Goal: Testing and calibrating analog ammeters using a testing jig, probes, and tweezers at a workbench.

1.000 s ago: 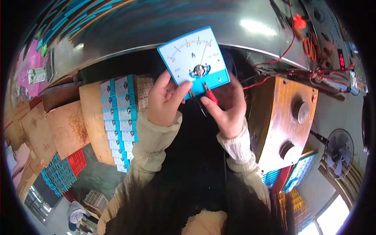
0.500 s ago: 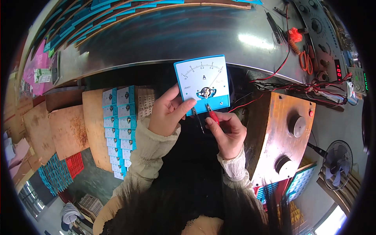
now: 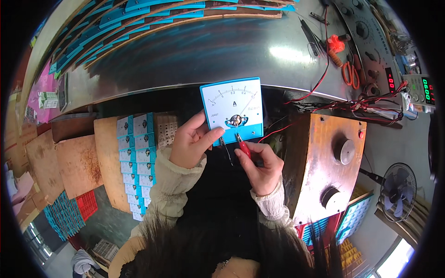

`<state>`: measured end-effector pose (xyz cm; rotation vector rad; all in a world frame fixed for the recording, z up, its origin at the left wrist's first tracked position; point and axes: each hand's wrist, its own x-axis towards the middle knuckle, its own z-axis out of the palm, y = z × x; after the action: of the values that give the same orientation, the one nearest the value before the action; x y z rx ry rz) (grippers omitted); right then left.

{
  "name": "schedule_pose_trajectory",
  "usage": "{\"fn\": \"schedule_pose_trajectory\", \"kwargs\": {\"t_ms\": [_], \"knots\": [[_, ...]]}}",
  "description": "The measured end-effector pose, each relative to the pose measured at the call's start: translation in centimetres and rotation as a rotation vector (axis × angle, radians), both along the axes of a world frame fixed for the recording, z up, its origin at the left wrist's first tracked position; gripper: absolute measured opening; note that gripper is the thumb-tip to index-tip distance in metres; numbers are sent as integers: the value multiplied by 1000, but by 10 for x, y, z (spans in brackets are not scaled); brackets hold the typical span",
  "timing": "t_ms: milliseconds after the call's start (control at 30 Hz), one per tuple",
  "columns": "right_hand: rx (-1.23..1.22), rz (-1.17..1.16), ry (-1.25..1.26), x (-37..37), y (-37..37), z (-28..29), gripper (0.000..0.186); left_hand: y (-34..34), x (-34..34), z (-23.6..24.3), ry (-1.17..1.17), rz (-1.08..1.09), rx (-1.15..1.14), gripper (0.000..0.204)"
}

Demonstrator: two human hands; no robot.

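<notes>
The left hand (image 3: 190, 146) is holding a square blue-and-white panel meter (image 3: 225, 110) near its lower left corner, thumb across the front, in the air before the near edge of the metal tabletop (image 3: 199, 60). The right hand (image 3: 263, 167) is pinching a red clip (image 3: 244, 148) between thumb and fingers, its metal tip lying at the meter's lower blue band; from where I am standing, I cannot tell whether it is biting. A black clip (image 3: 222, 141) is hanging just below the left thumb. The needle (image 3: 247, 104) is leaning toward the scale's right end. Apparently, the person is applying the clips while the needle is registering. The next move is probably calling for steady contact and an unobstructed dial.
</notes>
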<state>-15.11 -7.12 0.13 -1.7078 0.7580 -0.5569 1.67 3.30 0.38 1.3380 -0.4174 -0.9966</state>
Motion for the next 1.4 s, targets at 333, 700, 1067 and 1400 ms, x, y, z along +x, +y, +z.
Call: {"fn": "schedule_pose_trajectory", "kwargs": {"t_ms": [333,700,1067,1400], "knots": [[-44,45,11,9,3,7,23,12,1,4,-15,61,14,56],[-137,-18,4,4,-2,5,25,2,-2,3,5,35,59,54],[147,-343,-207,-29,-8,14,13,-25,-24,-8,-55,276,-186,34],[-137,164,281,10,-10,-15,14,123,44,-89,-265,1082,144,47]]}}
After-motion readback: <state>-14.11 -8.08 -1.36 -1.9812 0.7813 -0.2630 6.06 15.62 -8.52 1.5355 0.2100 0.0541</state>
